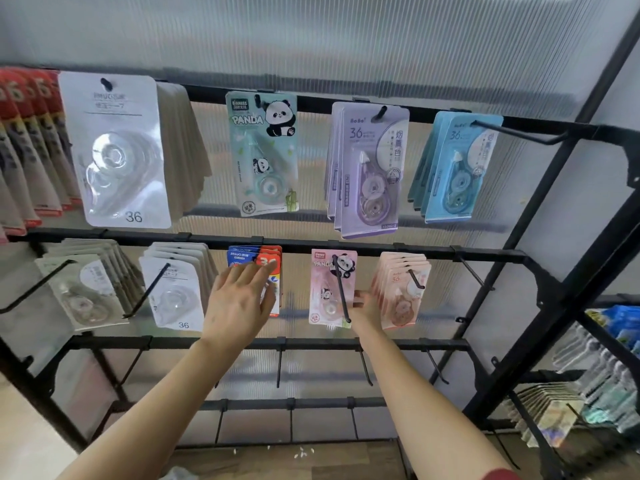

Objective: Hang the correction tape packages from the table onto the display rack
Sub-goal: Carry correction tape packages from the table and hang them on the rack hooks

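**Left hand flat, right hand gripping**

Left: fingers straight and spread, palm pressing on the blue-red packages hanging from the middle rail of the display rack. Right: fingers curled on the right edge of the pink panda package, which hangs on its hook, between the blue-red packages and the pink 36 packages

**Stationery shop display**

A black rack carries rows of hooks, each hung with matching stacks of carded tape packs printed with brand art. Right of the rack, more packaged stock hangs on another stand.
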`<action>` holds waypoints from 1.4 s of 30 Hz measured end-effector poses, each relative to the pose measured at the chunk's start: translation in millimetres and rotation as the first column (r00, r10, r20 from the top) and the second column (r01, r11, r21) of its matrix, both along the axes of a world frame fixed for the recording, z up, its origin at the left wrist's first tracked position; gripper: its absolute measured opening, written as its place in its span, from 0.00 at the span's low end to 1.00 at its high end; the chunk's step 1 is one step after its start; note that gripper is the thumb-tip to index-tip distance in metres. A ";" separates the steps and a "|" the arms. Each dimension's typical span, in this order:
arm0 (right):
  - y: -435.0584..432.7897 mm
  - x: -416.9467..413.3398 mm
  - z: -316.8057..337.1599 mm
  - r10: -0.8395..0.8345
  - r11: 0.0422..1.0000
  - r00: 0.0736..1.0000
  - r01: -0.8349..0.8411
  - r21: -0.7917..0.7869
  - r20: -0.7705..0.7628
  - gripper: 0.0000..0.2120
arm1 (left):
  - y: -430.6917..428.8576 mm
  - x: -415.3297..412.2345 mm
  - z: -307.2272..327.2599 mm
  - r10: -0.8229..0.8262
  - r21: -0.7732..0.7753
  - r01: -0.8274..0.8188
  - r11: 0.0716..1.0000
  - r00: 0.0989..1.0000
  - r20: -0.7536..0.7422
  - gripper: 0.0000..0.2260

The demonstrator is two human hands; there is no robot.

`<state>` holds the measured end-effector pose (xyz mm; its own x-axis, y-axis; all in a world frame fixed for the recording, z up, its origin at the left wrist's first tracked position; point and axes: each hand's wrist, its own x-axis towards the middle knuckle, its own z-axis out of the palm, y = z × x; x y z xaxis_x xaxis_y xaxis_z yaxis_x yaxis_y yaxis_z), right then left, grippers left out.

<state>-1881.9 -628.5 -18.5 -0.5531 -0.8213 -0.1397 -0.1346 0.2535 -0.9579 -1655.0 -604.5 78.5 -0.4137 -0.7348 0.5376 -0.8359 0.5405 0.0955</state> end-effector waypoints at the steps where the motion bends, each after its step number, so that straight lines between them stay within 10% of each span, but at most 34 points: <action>1: 0.2 1.1 -0.7 -0.012 1.000 1.000 0.012 -0.014 -0.003 0.20 | -0.9 0.3 -1.2 0.002 0.006 -0.002 1.000 1.000 -0.005 0.16; 20: 150.3 72.3 -34.7 0.148 0.985 0.965 -0.125 0.115 -0.216 0.26 | 38.5 35.3 -47.5 -0.102 0.020 0.104 0.994 0.990 -0.100 0.27; 29: 218.0 130.8 -73.3 0.324 0.926 0.915 -0.255 0.279 -0.239 0.26 | 145.0 101.7 -145.7 0.012 0.416 -0.031 0.909 0.999 0.047 0.29; 42: 373.3 238.3 -82.8 0.760 0.640 0.412 -0.610 0.467 -0.503 0.29 | 388.5 210.8 -199.1 0.375 0.579 -0.345 0.738 0.924 0.074 0.29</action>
<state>-1643.7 -255.2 -101.3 0.1784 -0.9619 -0.2073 -0.8586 -0.0493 -0.5103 -1444.2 -216.0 -120.6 -0.0412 -0.9990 -0.0196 -0.9437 0.0324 0.3291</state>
